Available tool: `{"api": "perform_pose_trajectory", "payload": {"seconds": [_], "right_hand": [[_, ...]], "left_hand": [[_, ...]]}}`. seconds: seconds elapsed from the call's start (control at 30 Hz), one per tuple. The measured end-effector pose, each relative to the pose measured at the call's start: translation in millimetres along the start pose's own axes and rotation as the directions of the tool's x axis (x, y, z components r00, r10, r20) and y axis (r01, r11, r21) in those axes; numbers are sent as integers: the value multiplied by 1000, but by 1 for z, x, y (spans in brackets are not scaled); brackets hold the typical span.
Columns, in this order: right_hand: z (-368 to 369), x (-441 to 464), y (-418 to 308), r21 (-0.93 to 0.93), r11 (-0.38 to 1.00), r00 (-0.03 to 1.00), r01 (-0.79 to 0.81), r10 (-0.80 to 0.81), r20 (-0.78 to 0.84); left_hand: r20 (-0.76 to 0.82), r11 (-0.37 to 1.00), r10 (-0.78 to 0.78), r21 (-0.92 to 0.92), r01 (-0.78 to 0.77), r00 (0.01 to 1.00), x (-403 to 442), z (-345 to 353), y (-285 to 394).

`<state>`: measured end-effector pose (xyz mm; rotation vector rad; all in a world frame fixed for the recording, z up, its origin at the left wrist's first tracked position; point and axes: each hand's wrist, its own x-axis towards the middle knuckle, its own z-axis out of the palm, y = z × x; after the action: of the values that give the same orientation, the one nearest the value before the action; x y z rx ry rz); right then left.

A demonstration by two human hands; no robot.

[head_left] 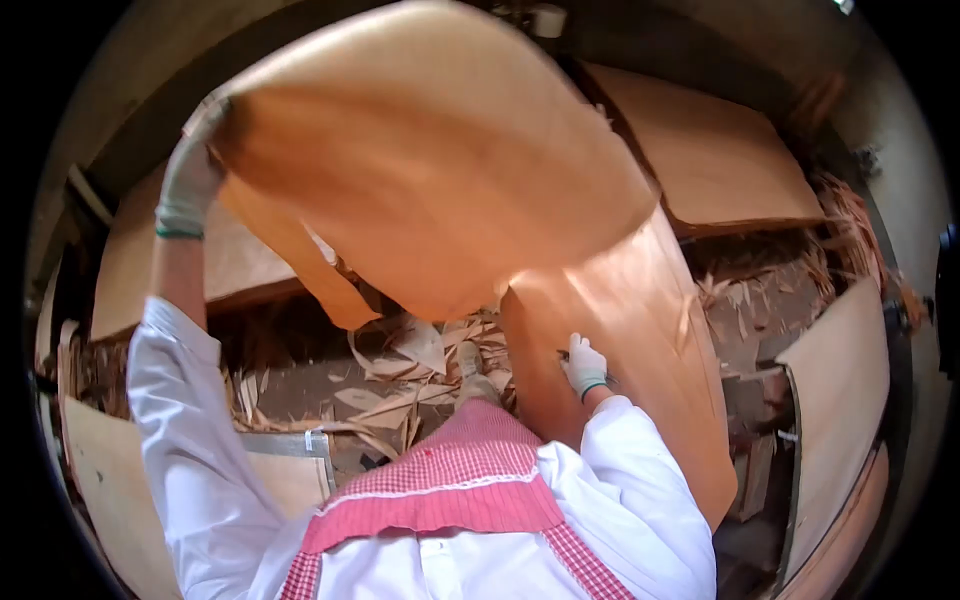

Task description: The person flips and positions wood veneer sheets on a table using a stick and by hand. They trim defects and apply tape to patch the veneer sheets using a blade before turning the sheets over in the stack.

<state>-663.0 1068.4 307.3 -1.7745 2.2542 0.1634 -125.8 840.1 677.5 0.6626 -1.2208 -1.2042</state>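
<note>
My left hand [203,150], in a pale glove with a green cuff, is raised at the upper left and grips the edge of a large, thin wood veneer sheet [430,170]. The sheet arches across in front of me and bends down on the right, its lower part [620,330] hanging beside my apron. A torn strip [310,260] dangles from its left side. My right hand [585,366], gloved too, is closed in front of the sheet's lower part. Small dark bits show at its fingers, too small to name. Whether this hand touches the sheet I cannot tell.
Flat stacks of veneer stand at the back right [710,150] and at the left [140,260]. Pale boards lie at the lower left [110,470] and right [840,390]. Veneer scraps [410,360] litter the floor around my shoe [470,360].
</note>
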Motion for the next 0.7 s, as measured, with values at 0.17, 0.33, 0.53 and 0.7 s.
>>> {"api": "perform_pose_trajectory", "payload": {"seconds": [0.17, 0.33, 0.53, 0.7], "right_hand": [[-20, 110, -45, 0, 986, 986, 166, -166, 23], [-29, 218, -83, -47, 961, 951, 274, -264, 160], [-7, 276, -92, -58, 962, 932, 268, -244, 270], [-12, 278, -105, -98, 946, 933, 309, -281, 226]], "left_hand": [[-95, 891, -28, -453, -18, 995, 111, -77, 69], [-418, 974, 54, -176, -139, 907, 163, -145, 150], [-568, 934, 213, 357, 4, 795, 53, -291, 288], [-646, -14, 732, 304, 953, 216, -106, -213, 337]]}}
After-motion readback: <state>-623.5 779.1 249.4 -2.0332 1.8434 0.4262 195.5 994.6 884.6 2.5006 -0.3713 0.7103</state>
